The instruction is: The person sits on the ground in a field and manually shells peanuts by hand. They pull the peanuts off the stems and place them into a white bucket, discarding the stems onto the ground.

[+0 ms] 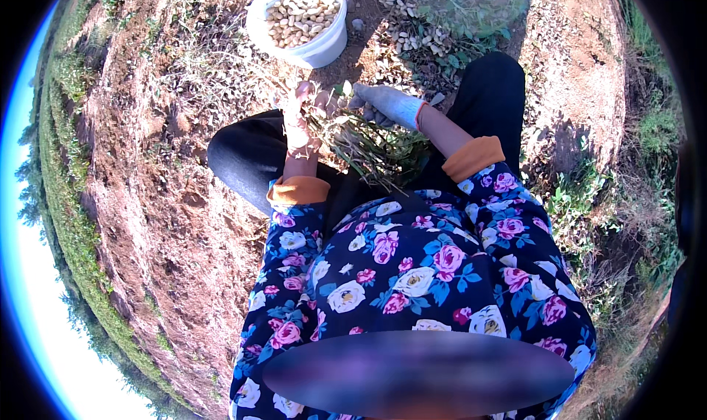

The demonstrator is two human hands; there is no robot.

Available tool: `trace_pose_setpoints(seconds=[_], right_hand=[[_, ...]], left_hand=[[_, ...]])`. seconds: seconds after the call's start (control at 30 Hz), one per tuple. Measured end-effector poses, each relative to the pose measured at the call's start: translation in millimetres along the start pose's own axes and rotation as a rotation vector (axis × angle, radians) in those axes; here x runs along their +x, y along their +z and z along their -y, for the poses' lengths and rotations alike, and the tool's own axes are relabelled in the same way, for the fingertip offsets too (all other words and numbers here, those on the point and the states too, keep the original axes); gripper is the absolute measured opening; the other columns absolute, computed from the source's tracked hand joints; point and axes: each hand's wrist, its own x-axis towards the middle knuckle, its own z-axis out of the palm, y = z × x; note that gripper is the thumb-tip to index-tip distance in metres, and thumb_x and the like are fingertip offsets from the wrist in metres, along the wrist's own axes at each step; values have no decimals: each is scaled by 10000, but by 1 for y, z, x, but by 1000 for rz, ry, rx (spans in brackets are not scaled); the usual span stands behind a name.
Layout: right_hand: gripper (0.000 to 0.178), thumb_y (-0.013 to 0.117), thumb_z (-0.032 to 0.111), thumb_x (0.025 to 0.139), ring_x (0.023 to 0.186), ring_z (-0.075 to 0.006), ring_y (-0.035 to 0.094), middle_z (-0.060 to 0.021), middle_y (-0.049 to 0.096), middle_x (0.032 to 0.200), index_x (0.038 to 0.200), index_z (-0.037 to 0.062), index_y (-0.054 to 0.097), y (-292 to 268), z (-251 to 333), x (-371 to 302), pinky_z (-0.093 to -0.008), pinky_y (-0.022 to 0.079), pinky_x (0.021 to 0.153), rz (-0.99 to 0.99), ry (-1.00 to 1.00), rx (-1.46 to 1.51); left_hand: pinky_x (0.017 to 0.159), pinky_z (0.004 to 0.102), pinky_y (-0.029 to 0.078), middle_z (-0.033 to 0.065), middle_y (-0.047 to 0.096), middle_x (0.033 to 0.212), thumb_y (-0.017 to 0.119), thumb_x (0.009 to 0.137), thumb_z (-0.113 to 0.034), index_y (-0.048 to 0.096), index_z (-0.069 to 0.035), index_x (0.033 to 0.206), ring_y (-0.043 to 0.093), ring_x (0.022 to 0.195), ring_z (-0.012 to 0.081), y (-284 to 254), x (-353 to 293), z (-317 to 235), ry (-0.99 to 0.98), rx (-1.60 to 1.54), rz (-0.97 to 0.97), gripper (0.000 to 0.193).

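A bunch of pulled peanut plants (374, 149), green and straw-coloured stems, lies across my lap between my bent knees. My left hand (300, 116) is closed around the bunch at its far left end, in bright sun. My right hand (390, 105), in a grey-white knitted glove with a red-edged cuff, reaches in from the right to the same end. Its fingers are curled against the roots; what they pinch is too small to make out. Just beyond my hands stands a white bucket (324, 52) with a heap of pale peanuts (303, 19) in it.
More peanut plants with pods (420, 37) lie on the ground right of the bucket. Dry stems and leaves (213, 66) are scattered on the left over reddish soil (169, 221). Green growth (655, 129) lines the right side.
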Motion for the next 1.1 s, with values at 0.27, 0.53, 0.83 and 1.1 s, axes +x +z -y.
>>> trace_pose_setpoints(seconds=[0.27,0.53,0.83,1.1], right_hand=[[367,433,429,901,417,-40,301,48,413,543,971,96,570,8,6,0,-186,213,366,105,-26,129],[187,465,205,909,487,-52,436,-12,578,718,951,32,521,2,25,9,-204,336,400,-277,-433,492],[239,523,262,855,476,-112,512,-52,560,599,789,32,532,37,26,12,-255,400,425,-429,-292,355],[219,461,231,892,438,-115,489,-34,523,588,781,50,515,-58,-21,96,-217,423,396,-449,-126,714]], left_hand=[[549,299,332,19,441,572,522,844,-234,472,-135,761,385,516,163,11,3,-1,5,29,108,139],[880,477,439,-4,494,724,553,844,-212,513,-100,856,511,671,142,-1,4,7,-23,7,174,120],[544,322,386,31,428,592,449,875,-242,439,-125,767,437,531,192,8,6,11,-220,28,-24,159],[574,290,442,13,437,588,554,796,-285,475,-124,774,473,551,146,8,2,4,-87,84,-107,180]])
